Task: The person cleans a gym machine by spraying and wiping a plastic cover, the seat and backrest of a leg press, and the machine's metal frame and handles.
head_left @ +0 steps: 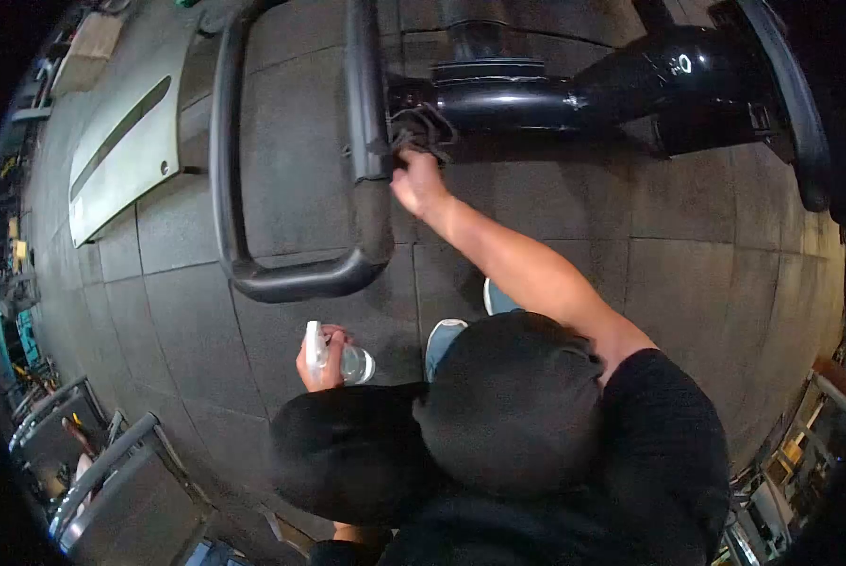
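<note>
A clear spray bottle point(355, 364) with a white nozzle is held in my left hand point(323, 358), low and left of the middle, over the floor. My right hand point(418, 181) reaches forward and grips a dark cloth point(423, 130). That cloth lies against a black metal frame point(371, 113), where a glossy black tube point(508, 102) meets it. The frame's padded bar point(315, 280) curves round in front and to the left. Part of the right hand's fingers is hidden by the cloth.
A pale panel with a long slot point(131, 141) stands at the left. Dark rubber tiles point(555, 203) cover the floor. Two shoes point(444, 340) show below the frame. Metal-framed equipment point(112, 491) is at the lower left, and a large black disc-like part point(786, 104) at the upper right.
</note>
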Motion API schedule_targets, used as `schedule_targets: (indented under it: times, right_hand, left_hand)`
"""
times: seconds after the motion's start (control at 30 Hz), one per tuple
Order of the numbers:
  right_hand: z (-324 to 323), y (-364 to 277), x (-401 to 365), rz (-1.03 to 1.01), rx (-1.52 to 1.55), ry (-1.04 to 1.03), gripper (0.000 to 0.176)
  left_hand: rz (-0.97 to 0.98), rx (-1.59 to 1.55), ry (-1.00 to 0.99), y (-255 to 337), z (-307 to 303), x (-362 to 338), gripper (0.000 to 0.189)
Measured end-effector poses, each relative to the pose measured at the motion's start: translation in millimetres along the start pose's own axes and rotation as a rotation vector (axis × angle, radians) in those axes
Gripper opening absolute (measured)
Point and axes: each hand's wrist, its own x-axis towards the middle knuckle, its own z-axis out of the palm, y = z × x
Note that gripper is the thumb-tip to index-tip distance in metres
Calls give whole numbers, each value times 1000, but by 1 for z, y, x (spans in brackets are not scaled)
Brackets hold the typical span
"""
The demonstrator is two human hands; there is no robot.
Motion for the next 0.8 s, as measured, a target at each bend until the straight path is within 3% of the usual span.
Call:
schedule_targets:
  times: [0.03,0.17,0.23,0.27,0.3,0.33,0.37,0.4,0.53,0.67,0.8]
  right_hand:
    - [-2,5,5,80,108,-56,25]
    - [19,-39,-10,49,222,-88,18]
    - [18,-63,-17,-116,6,303,21]
    - [-3,-83,-12,-12,-76,318,28]
    - [8,-97,-31,-236,-186,259,31]
    - [-30,-106,-16,-334,-185,171,35]
    - [-4,-133,-48,-385,-295,307,42]
    - [-42,-155,-40,-417,-576,438,49]
    - [-31,-229,-63,-631,-367,622,40]
    - [-28,-208,-56,-746,-368,552,41]
    - [-20,-190,-58,-641,-268,468,43]
  left_hand:
    - [-39,-47,-4,4,0,-1,17]
    - [-35,-69,48,-4,-4,0,16]
    - [-17,-11,52,-8,-4,1,16]
    - [14,38,62,-8,-4,1,16]
    - [15,39,67,-7,-6,3,16]
    - [5,1,45,-7,-7,5,16]
    - [-7,-39,29,-6,-7,5,16]
    - [-18,-37,52,-5,-7,2,16]
    - [7,8,72,4,3,3,17]
    - [-45,-27,85,7,3,1,19]
    - [-36,-84,109,2,5,2,20]
